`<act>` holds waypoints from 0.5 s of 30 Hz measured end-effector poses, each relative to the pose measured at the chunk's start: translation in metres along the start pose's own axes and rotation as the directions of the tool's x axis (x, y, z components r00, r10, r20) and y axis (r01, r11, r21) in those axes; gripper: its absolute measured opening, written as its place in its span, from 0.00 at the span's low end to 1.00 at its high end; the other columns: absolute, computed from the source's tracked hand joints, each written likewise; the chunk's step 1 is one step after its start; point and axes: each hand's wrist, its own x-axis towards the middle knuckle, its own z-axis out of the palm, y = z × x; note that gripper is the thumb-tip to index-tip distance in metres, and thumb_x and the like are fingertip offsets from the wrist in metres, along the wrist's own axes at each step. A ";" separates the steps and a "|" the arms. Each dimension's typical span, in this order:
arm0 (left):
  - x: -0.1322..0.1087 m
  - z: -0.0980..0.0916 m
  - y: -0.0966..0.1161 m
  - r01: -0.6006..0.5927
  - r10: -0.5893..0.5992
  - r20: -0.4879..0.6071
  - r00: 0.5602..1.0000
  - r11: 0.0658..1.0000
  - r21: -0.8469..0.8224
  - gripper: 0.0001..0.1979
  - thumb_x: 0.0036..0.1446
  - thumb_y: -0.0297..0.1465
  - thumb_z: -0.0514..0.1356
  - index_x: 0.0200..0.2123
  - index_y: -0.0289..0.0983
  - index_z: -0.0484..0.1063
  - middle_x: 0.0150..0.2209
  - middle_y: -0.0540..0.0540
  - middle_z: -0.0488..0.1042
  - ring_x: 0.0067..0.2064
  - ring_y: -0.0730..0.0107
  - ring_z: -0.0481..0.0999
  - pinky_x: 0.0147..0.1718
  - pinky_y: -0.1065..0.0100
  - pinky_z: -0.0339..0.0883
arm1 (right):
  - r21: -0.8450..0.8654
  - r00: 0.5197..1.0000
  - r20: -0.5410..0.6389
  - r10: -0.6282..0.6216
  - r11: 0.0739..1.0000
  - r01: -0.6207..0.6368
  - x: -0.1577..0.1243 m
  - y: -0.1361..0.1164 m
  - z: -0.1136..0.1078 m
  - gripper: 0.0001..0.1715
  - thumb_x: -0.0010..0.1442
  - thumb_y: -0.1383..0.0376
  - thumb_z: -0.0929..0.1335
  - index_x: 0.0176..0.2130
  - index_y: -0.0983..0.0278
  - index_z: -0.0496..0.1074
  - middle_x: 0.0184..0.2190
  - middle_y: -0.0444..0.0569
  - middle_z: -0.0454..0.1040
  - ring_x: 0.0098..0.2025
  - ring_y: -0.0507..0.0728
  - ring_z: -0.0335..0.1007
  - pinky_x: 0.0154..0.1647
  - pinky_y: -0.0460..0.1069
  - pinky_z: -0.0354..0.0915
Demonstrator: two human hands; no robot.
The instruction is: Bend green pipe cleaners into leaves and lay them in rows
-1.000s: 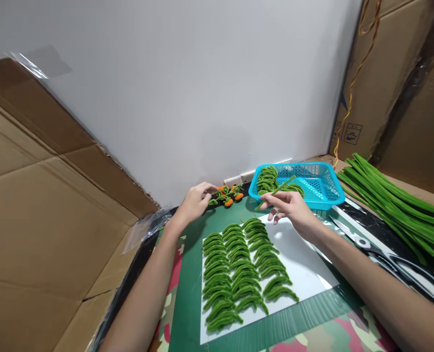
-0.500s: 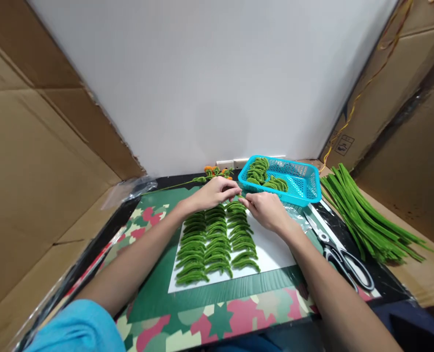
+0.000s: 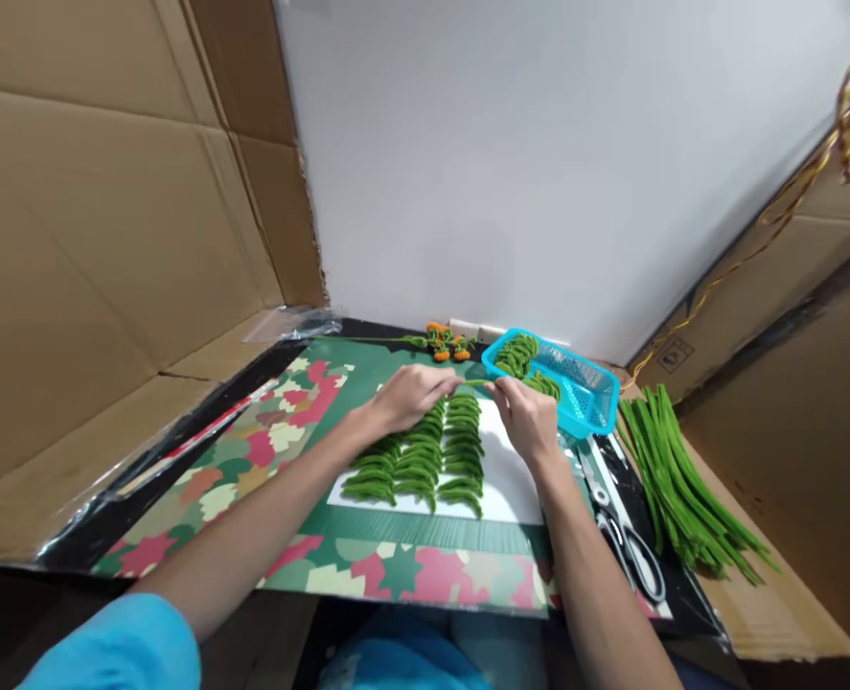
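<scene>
Both hands meet above the far edge of the white paper sheet (image 3: pixel 517 484). The left hand (image 3: pixel 414 393) and right hand (image 3: pixel 529 417) each pinch one end of a short green chenille stem piece (image 3: pixel 478 383), fingers clamped on it, and the piece spans the gap between them just above the sheet. Progress, judging by the layout: three columns of bent green leaf-shaped pieces (image 3: pixel 417 455) already fill the left part of the sheet, packed close; the right part of the sheet is bare, so there is room for more. Stock left looks large: a thick bundle of long straight green chenille stems (image 3: pixel 673 479) lies at the right on the cardboard, uncut as far as I can see. Grey-handled scissors (image 3: pixel 630 541) lie between the bundle and the sheet, untouched. Containers: one blue plastic mesh basket (image 3: pixel 597 383) just beyond the right hand, holding two small heaps of green bent pieces (image 3: pixel 517 353), far from full. Small orange-and-green chenille flowers (image 3: pixel 445 341) sit by the white wall, behind the hands. The sheet rests on a green cutting mat (image 3: pixel 425 537) over a camouflage-print desk cover (image 3: pixel 281 431).
</scene>
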 end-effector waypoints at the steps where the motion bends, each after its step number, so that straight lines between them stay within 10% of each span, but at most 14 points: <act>1: -0.005 0.001 -0.001 -0.003 0.003 -0.017 1.000 1.000 0.018 0.23 0.75 0.43 0.48 0.32 0.39 0.74 0.28 0.47 0.73 0.30 0.65 0.72 0.32 0.67 0.57 | -0.014 1.000 -0.012 -0.027 1.000 0.027 0.000 -0.001 0.001 0.28 0.79 0.53 0.58 0.40 0.61 0.79 0.34 0.55 0.82 0.33 0.58 0.77 0.33 0.50 0.55; 6: -0.027 0.004 0.000 -0.008 0.010 -0.055 0.998 0.999 0.043 0.23 0.75 0.44 0.47 0.35 0.39 0.73 0.31 0.47 0.75 0.32 0.64 0.73 0.33 0.67 0.58 | -0.035 0.983 -0.115 -0.146 0.989 0.142 0.000 -0.005 0.013 0.24 0.79 0.57 0.59 0.45 0.61 0.81 0.34 0.54 0.83 0.35 0.60 0.80 0.35 0.51 0.62; 15: -0.036 0.005 0.018 0.138 -0.159 0.007 0.987 0.835 -0.533 0.25 0.72 0.50 0.53 0.34 0.35 0.74 0.29 0.51 0.67 0.32 0.71 0.64 0.33 0.69 0.56 | 0.176 0.956 -0.275 -0.097 0.973 0.150 -0.001 -0.013 0.024 0.25 0.79 0.56 0.58 0.44 0.61 0.80 0.32 0.52 0.82 0.32 0.57 0.78 0.33 0.49 0.62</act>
